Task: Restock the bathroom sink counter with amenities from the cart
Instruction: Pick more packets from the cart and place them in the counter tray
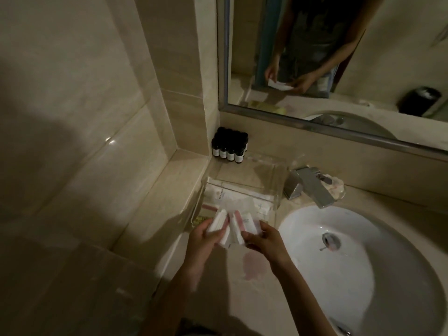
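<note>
Both hands up over the bench, fanning a stack of white amenity packets. My left hand grips the left part of the stack, fingers curled under, and my right hand pinches the right part, thumb on top. The packets hang just above the bench's front left area, near the close end of the clear tray. The tray sits at 12 o'clock from my hands with more white packets lying in its near half. A cluster of small dark bottles stands at 12 o'clock beyond the tray, tucked in the wall corner. The chrome faucet is at 1 o'clock and the white round basin at 3 o'clock. There's a pinkish stain on the beige stone at 6 o'clock, under my wrists. Beige tiled wall from 9 to 11 o'clock. The framed mirror at 1 o'clock reflects my hands and the packets. Light is dim.
</note>
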Demonstrator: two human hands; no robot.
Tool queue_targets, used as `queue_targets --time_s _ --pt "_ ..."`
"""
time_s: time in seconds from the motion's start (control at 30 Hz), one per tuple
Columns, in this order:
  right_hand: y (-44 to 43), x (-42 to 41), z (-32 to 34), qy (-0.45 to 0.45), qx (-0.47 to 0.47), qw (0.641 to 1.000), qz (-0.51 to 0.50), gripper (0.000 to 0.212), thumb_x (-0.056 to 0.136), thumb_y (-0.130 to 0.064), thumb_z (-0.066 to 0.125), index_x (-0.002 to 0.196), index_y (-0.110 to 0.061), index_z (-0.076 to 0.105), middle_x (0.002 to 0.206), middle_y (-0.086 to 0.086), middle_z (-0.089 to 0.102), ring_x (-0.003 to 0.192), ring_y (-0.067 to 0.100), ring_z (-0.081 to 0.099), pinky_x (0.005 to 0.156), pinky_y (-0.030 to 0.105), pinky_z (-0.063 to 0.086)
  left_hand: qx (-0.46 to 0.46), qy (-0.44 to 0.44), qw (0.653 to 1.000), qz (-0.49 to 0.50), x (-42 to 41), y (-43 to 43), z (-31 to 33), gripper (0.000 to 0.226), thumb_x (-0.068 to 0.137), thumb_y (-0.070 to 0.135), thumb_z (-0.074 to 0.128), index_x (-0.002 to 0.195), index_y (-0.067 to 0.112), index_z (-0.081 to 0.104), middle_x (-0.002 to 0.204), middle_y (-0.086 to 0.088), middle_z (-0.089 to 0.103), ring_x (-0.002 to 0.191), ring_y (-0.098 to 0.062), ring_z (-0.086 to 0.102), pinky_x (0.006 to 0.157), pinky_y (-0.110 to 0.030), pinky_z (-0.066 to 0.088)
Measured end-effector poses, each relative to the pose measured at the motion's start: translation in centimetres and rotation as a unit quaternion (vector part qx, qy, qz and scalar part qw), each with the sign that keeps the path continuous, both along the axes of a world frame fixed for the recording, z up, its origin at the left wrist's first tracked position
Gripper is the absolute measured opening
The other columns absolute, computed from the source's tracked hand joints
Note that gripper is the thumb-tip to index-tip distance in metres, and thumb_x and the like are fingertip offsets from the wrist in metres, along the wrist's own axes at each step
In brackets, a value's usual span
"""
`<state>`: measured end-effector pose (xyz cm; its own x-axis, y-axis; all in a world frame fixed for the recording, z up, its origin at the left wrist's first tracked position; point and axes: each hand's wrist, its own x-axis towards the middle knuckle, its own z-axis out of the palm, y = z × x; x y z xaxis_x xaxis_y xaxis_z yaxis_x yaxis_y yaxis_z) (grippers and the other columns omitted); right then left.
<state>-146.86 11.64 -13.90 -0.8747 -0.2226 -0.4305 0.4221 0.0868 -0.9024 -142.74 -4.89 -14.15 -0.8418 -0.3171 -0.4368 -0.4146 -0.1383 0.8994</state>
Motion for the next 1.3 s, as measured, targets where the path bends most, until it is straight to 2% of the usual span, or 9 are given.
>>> queue_targets --time_s 0.13,0.33,0.57,0.67,0.8,0.93,1.03,1.13,1.3 --pt "0.9 -0.9 -0.8 -0.016 -0.002 0.999 -0.036 0.024 0.085 -0.011 0.07 0.108 -0.015 0.065 0.097 0.002 0.072 0.085 0.016 0.071 0.067 0.022 0.056 0.016 -0.018 1.0 -0.013 -0.3 0.1 0.0 0.035 0.082 0.023 0.073 0.115 0.022 0.062 0.103 -0.002 0.067 0.091 -0.016 0.066 0.057 -0.015 0.051" --pt "2.2 -1.4 -2.2 -0.042 -0.02 0.996 -0.077 0.021 0.086 -0.011 0.068 0.106 -0.016 0.062 0.101 0.006 0.07 0.09 0.02 0.07 0.073 0.026 0.058 0.051 -0.037 0.998 -0.023 -0.6 1.1 -0.7 0.034 0.08 0.016 0.074 0.113 0.012 0.065 0.103 -0.009 0.068 0.089 -0.02 0.067 0.057 -0.017 0.051" --pt "3.0 -4.7 -2.2 0.007 0.082 0.995 0.052 0.014 0.087 -0.014 0.067 0.101 -0.011 0.064 0.097 0.012 0.07 0.087 0.027 0.069 0.076 0.036 0.058 0.027 -0.031 0.999 -0.011 -0.1 0.4 -0.6 0.019 0.086 0.015 0.068 0.103 0.02 0.064 0.1 -0.004 0.067 0.084 -0.013 0.066 0.06 -0.02 0.054" --pt "3.8 -8.6 -2.3 0.063 0.185 0.963 0.184 0.024 0.091 -0.03 0.063 0.089 -0.007 0.069 0.085 0.011 0.071 0.08 0.027 0.068 0.072 0.032 0.055 -0.046 -0.069 0.997 0.002 -0.2 -0.2 -0.7 0.026 0.085 0.034 0.07 0.107 0.024 0.061 0.098 0.0 0.065 0.087 -0.014 0.065 0.062 -0.023 0.056" --pt "3.9 -12.9 -3.3 0.102 0.311 0.893 0.308 0.029 0.091 -0.035 0.063 0.089 -0.006 0.069 0.086 0.004 0.068 0.077 0.018 0.062 0.066 0.022 0.043 -0.089 -0.077 0.993 0.032 0.2 -0.7 -0.7 0.012 0.085 0.036 0.07 0.079 0.031 0.061 0.079 0.003 0.064 0.074 -0.015 0.065 0.07 -0.035 0.059" --pt "3.1 -13.7 -4.3 0.141 0.372 0.851 0.343 0.033 0.09 -0.033 0.064 0.108 -0.006 0.068 0.106 0.008 0.067 0.089 0.019 0.059 0.073 0.025 0.044 -0.085 -0.057 0.994 0.037 0.7 -0.9 -0.7 0.008 0.085 0.031 0.072 0.08 0.03 0.066 0.074 0.006 0.066 0.073 -0.013 0.066 0.072 -0.038 0.057" --pt "2.4 -13.0 -5.0 0.146 0.371 0.847 0.351 0.032 0.088 -0.037 0.065 0.102 -0.008 0.068 0.097 0.004 0.065 0.085 0.017 0.059 0.067 0.022 0.044 -0.083 -0.036 0.994 0.068 1.0 -0.8 -0.4 0.024 0.084 0.015 0.072 0.073 0.034 0.064 0.064 0.01 0.063 0.061 -0.007 0.062 0.06 -0.032 0.054" --pt "2.2 -12.6 -5.7 0.174 0.409 0.823 0.354 0.025 0.09 -0.036 0.062 0.096 -0.012 0.066 0.1 0.007 0.067 0.087 0.019 0.06 0.074 0.029 0.051 -0.063 -0.026 0.995 0.077 1.4 -0.9 -0.7 0.031 0.084 0.002 0.069 0.078 0.032 0.063 0.072 0.001 0.063 0.067 -0.016 0.061 0.062 -0.031 0.049" --pt "2.3 -11.7 -6.1 0.234 0.452 0.791 0.339 0.055 0.084 -0.064 0.057 0.116 -0.02 0.062 0.108 0.001 0.066 0.095 0.018 0.062 0.082 0.033 0.053 -0.041 -0.027 0.995 0.09 1.6 -0.9 -1.4 0.031 0.082 0.0 0.069 0.083 0.03 0.065 0.063 0.007 0.066 0.06 -0.007 0.06 0.053 -0.021 0.048"
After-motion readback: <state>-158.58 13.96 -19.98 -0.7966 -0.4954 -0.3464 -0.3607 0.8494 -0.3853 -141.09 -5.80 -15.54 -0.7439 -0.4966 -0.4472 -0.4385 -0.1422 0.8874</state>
